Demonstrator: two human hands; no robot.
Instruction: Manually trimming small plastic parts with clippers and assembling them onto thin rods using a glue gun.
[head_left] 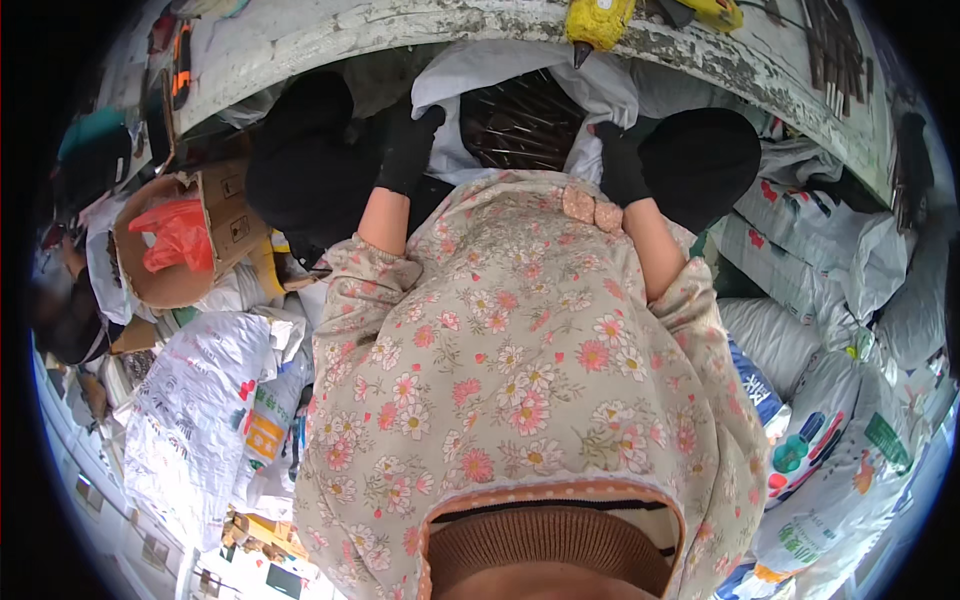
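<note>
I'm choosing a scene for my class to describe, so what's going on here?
Someone in a flowered smock has a black-gloved left hand and right hand at opposite sides of an open white sack, seemingly holding its edges. Thin dark sticks lie inside. Beyond it, a yellow tool sits at the edge of a worn bench.

Worn bench (320, 50) with chipped paint, pale wall (116, 522) with small windows (155, 551), bright light lower left
</note>
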